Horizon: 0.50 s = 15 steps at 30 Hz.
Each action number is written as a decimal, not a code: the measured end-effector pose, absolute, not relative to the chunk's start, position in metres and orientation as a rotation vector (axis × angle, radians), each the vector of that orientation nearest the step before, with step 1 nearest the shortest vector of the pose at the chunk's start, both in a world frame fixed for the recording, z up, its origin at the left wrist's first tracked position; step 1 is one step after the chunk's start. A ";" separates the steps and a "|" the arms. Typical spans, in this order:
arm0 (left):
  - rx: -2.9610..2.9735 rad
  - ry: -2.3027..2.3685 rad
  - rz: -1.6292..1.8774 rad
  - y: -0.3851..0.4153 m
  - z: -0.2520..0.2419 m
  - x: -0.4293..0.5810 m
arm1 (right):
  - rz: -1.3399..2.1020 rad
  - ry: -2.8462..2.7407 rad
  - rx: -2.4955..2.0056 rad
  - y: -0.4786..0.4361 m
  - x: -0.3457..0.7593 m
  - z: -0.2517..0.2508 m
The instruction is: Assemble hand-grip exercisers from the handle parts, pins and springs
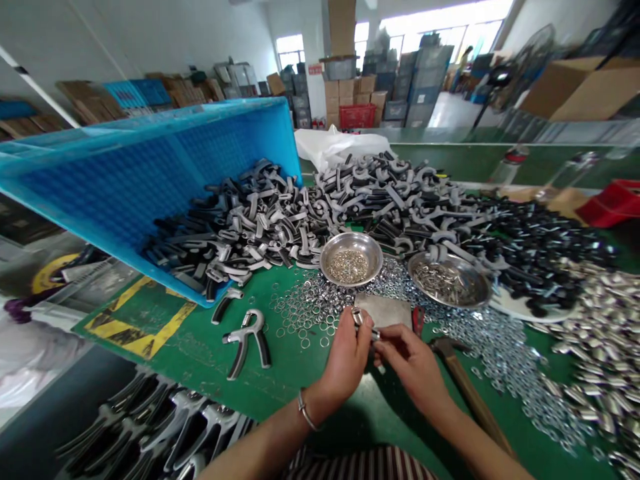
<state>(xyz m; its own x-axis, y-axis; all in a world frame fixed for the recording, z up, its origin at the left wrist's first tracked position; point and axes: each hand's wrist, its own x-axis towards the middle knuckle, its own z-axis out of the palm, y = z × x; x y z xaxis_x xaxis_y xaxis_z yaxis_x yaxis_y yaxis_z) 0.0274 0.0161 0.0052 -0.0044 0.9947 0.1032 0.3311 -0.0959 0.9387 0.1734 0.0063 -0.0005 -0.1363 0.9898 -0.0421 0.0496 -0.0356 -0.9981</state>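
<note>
My left hand (345,353), with a bracelet at the wrist, is closed around a grey and black gripper handle (357,316), mostly hidden by the fingers. Close against it on the right, my right hand (413,363) has its fingers pinched at a small silvery piece (375,335), whose kind I cannot make out. Left of my hands an assembled hand gripper (249,340) with a spring lies on the green table (295,387). A single loose handle (227,305) rests just behind it. A metal plate (385,313) is beyond my fingers.
A blue crate (150,167) tipped on its side spills handles. Steel bowls (351,259) (450,280) hold small metal parts. Loose rings (305,320), nuts (495,347) and silver sleeves (605,360) cover the table. A hammer (467,387) lies at right, near black knobs (540,247). Finished grippers (165,427) sit lower left.
</note>
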 end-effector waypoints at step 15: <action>1.234 1.257 1.048 0.039 -0.011 0.039 | 0.168 -2.070 -1.969 0.031 0.346 -0.010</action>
<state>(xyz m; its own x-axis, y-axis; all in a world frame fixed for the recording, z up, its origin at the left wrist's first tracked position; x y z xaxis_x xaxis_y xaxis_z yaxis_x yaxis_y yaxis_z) 0.0387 0.0385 -0.0108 0.0688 0.9931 -0.0949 0.0856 0.0889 0.9924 0.3456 0.0305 -0.0096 -0.0327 0.9922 0.1205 0.9597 0.0648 -0.2733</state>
